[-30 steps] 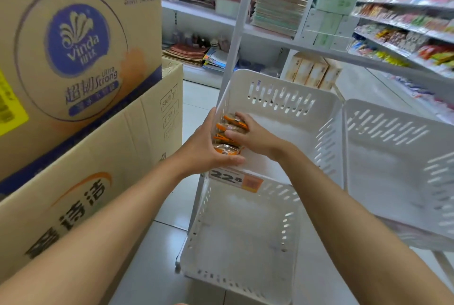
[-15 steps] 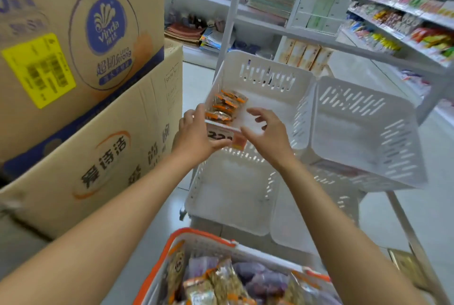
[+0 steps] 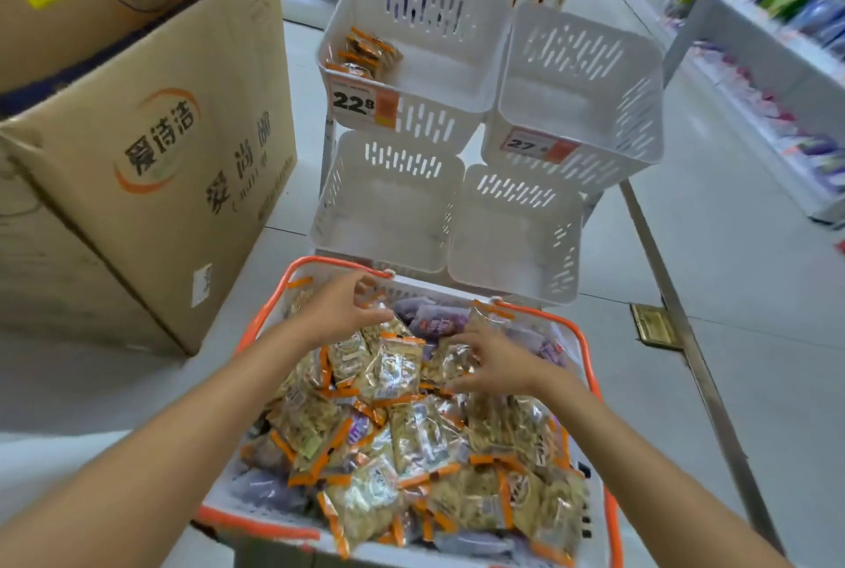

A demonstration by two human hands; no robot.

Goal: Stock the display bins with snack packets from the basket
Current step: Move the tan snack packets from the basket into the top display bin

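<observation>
To gather orange-edged snack packets [image 3: 397,370] for the top-left bin [image 3: 450,64], the right hand [image 3: 496,361] spreads open over the basket [image 3: 320,261]; the left hand [image 3: 340,307] curls, grip unclear.

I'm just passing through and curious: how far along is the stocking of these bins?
Barely begun. Done: a few packets lie in the top-left bin. In hand: the left hand and right hand reach into the heap in the basket, nothing clearly gripped. Left: the other three bins look empty.
</observation>
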